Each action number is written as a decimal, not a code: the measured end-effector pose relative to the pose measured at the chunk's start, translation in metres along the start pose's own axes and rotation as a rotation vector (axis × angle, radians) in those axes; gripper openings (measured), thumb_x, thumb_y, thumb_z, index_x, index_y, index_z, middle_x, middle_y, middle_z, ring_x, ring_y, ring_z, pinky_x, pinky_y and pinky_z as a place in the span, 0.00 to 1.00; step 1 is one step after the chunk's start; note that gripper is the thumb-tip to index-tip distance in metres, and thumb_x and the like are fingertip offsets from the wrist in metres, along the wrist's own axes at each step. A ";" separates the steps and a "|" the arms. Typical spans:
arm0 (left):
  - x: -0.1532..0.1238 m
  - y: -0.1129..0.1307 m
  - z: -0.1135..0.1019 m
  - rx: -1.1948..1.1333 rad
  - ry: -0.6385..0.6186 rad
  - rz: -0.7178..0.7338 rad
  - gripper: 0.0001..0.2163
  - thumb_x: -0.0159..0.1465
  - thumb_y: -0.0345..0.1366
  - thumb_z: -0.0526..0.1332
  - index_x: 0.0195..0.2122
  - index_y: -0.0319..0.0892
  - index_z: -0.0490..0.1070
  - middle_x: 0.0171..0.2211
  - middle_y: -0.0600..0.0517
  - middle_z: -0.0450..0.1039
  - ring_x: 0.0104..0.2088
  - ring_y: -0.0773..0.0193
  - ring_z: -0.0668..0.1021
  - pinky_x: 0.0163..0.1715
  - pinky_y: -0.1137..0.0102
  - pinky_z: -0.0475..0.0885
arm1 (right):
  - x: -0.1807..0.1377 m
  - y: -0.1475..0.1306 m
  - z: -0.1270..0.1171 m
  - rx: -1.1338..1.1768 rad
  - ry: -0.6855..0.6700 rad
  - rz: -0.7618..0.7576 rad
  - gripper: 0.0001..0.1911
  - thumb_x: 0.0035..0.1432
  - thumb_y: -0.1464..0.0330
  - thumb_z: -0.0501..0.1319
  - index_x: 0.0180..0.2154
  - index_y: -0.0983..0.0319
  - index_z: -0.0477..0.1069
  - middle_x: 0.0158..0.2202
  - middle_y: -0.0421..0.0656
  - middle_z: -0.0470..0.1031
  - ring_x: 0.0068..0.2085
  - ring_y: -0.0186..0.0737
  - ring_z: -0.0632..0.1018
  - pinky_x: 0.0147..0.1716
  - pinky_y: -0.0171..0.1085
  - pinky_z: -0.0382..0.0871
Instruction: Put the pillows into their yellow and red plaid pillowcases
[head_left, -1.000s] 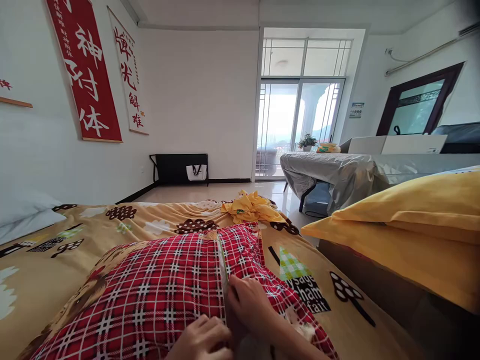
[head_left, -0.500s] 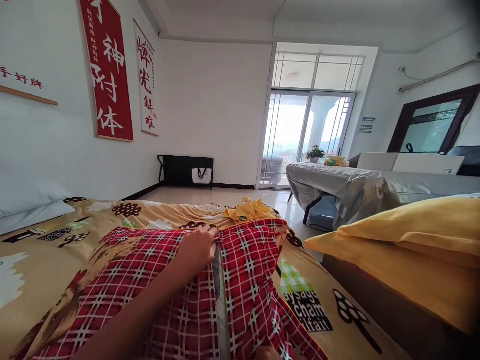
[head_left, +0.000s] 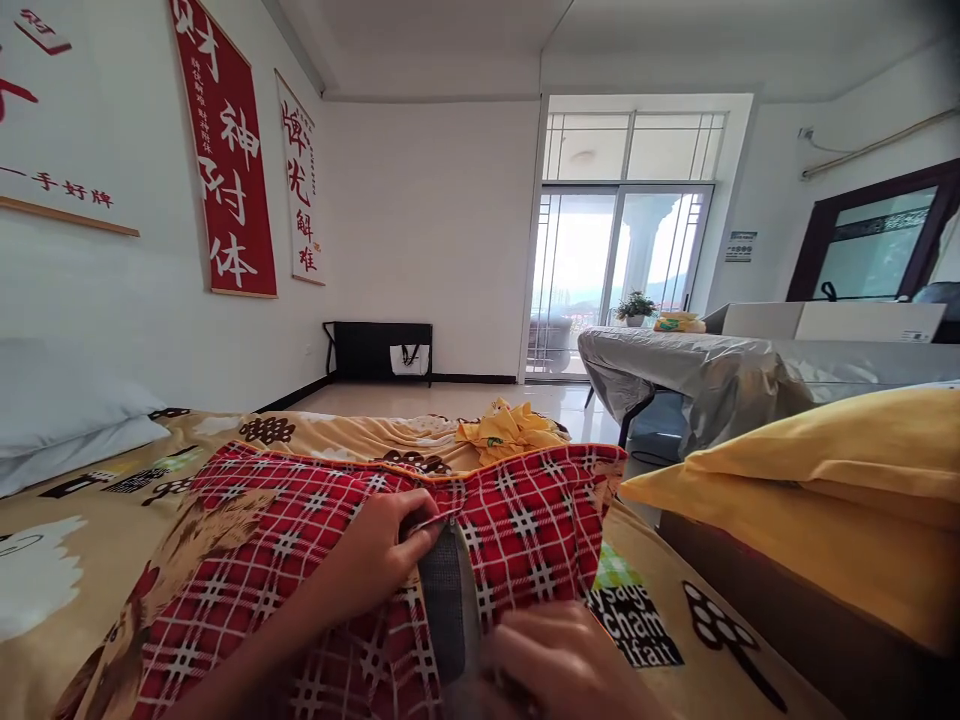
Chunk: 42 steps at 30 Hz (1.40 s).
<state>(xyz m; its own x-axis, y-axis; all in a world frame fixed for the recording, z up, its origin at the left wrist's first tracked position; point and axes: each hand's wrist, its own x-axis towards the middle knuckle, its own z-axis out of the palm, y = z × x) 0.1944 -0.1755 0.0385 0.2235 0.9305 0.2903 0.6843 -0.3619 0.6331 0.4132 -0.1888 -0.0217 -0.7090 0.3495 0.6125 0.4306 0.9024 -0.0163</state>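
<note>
one hand [head_left: 390,545] pinches the red plaid cover [head_left: 525,520].

We are looking from one camera on the person's head, facing forward and slightly down across the patterned blanket [head_left: 105,540]. We are seeing the red plaid cover [head_left: 525,520], left grip [head_left: 401,540] and right grip [head_left: 559,655] close up, low in view, while we are facing the glass sliding door [head_left: 649,265] across the room.

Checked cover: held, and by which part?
Left hand pinches the checked cover by the edge of its opening, near the far end; right hand blurred, hold unclear.
</note>
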 end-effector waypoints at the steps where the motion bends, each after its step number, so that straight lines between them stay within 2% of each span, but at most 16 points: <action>1: -0.003 0.002 0.001 0.002 0.004 0.004 0.09 0.61 0.41 0.55 0.29 0.42 0.68 0.27 0.53 0.70 0.29 0.63 0.70 0.31 0.69 0.62 | 0.013 0.004 -0.005 -0.007 0.114 0.026 0.12 0.66 0.68 0.53 0.33 0.59 0.73 0.25 0.38 0.74 0.26 0.32 0.73 0.28 0.33 0.65; 3: -0.010 0.007 0.003 0.007 0.015 0.013 0.08 0.61 0.39 0.55 0.29 0.42 0.68 0.27 0.54 0.70 0.30 0.63 0.70 0.31 0.70 0.62 | 0.034 0.010 -0.012 -0.036 0.306 0.066 0.12 0.67 0.68 0.53 0.34 0.60 0.73 0.27 0.39 0.74 0.28 0.32 0.74 0.30 0.33 0.64; 5: -0.017 0.011 0.005 0.025 0.025 0.018 0.07 0.61 0.38 0.55 0.29 0.42 0.67 0.28 0.54 0.71 0.30 0.64 0.70 0.31 0.70 0.62 | 0.047 0.014 -0.013 -0.073 0.362 0.049 0.12 0.67 0.67 0.52 0.35 0.60 0.73 0.27 0.39 0.74 0.27 0.32 0.74 0.29 0.32 0.63; 11: -0.030 0.018 0.011 0.152 0.027 0.031 0.06 0.62 0.35 0.54 0.29 0.43 0.66 0.31 0.51 0.72 0.31 0.62 0.71 0.32 0.69 0.61 | 0.049 0.009 -0.002 -0.171 0.383 -0.011 0.13 0.68 0.67 0.51 0.34 0.61 0.72 0.25 0.38 0.73 0.26 0.34 0.74 0.29 0.33 0.62; 16: -0.033 0.021 0.012 0.213 -0.005 0.047 0.05 0.62 0.33 0.52 0.30 0.43 0.64 0.32 0.50 0.72 0.32 0.62 0.72 0.32 0.68 0.62 | 0.047 0.005 -0.006 -0.237 0.360 -0.085 0.17 0.69 0.69 0.47 0.33 0.61 0.71 0.24 0.38 0.72 0.24 0.33 0.72 0.28 0.33 0.62; 20: -0.036 0.027 0.004 0.231 -0.056 0.109 0.03 0.60 0.32 0.54 0.30 0.43 0.63 0.32 0.52 0.72 0.30 0.64 0.71 0.30 0.69 0.61 | 0.047 0.007 -0.010 -0.186 0.316 -0.018 0.16 0.70 0.68 0.47 0.33 0.60 0.70 0.26 0.39 0.73 0.26 0.33 0.74 0.30 0.32 0.62; 23: -0.031 0.030 -0.010 0.194 -0.121 0.141 0.09 0.64 0.37 0.53 0.28 0.42 0.66 0.29 0.53 0.71 0.29 0.65 0.70 0.30 0.70 0.63 | 0.048 0.008 -0.011 -0.145 0.308 0.015 0.14 0.69 0.69 0.48 0.34 0.60 0.71 0.27 0.39 0.74 0.28 0.32 0.75 0.30 0.31 0.63; 25: -0.024 0.030 -0.019 0.115 -0.092 0.199 0.11 0.66 0.37 0.50 0.31 0.42 0.70 0.29 0.54 0.72 0.30 0.65 0.72 0.33 0.70 0.65 | 0.049 0.008 -0.012 -0.137 0.316 0.009 0.14 0.68 0.70 0.49 0.35 0.60 0.71 0.28 0.39 0.74 0.28 0.32 0.75 0.30 0.31 0.64; 28: -0.010 0.027 -0.028 0.076 -0.022 0.377 0.13 0.67 0.31 0.49 0.43 0.45 0.73 0.43 0.50 0.73 0.45 0.63 0.73 0.48 0.67 0.66 | 0.052 0.008 -0.015 -0.118 0.339 -0.008 0.12 0.67 0.71 0.50 0.35 0.60 0.71 0.29 0.39 0.75 0.29 0.32 0.76 0.31 0.31 0.66; 31: 0.001 0.025 -0.030 0.180 -0.143 0.518 0.14 0.66 0.28 0.51 0.47 0.47 0.73 0.56 0.48 0.65 0.58 0.59 0.65 0.59 0.59 0.59 | 0.053 0.008 -0.018 -0.096 0.359 -0.021 0.10 0.67 0.71 0.51 0.36 0.60 0.70 0.30 0.39 0.75 0.29 0.32 0.75 0.31 0.31 0.67; 35: 0.007 0.029 -0.031 0.210 -0.226 0.529 0.13 0.67 0.27 0.52 0.44 0.46 0.73 0.56 0.48 0.65 0.59 0.60 0.64 0.61 0.58 0.56 | 0.055 0.007 -0.022 -0.083 0.362 -0.014 0.11 0.67 0.72 0.51 0.35 0.61 0.70 0.29 0.39 0.74 0.28 0.31 0.75 0.30 0.31 0.67; 42: 0.011 0.029 -0.031 0.151 -0.207 0.525 0.12 0.69 0.31 0.49 0.40 0.44 0.72 0.49 0.49 0.68 0.52 0.62 0.68 0.57 0.64 0.61 | 0.057 0.007 -0.027 -0.066 0.364 -0.031 0.12 0.67 0.73 0.50 0.34 0.62 0.70 0.28 0.39 0.73 0.28 0.31 0.74 0.30 0.31 0.67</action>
<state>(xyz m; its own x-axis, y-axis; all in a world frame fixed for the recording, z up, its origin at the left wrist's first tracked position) 0.1956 -0.1778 0.0824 0.6799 0.6261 0.3816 0.5331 -0.7794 0.3290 0.3906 -0.1688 0.0343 -0.4819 0.1990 0.8533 0.4560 0.8885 0.0504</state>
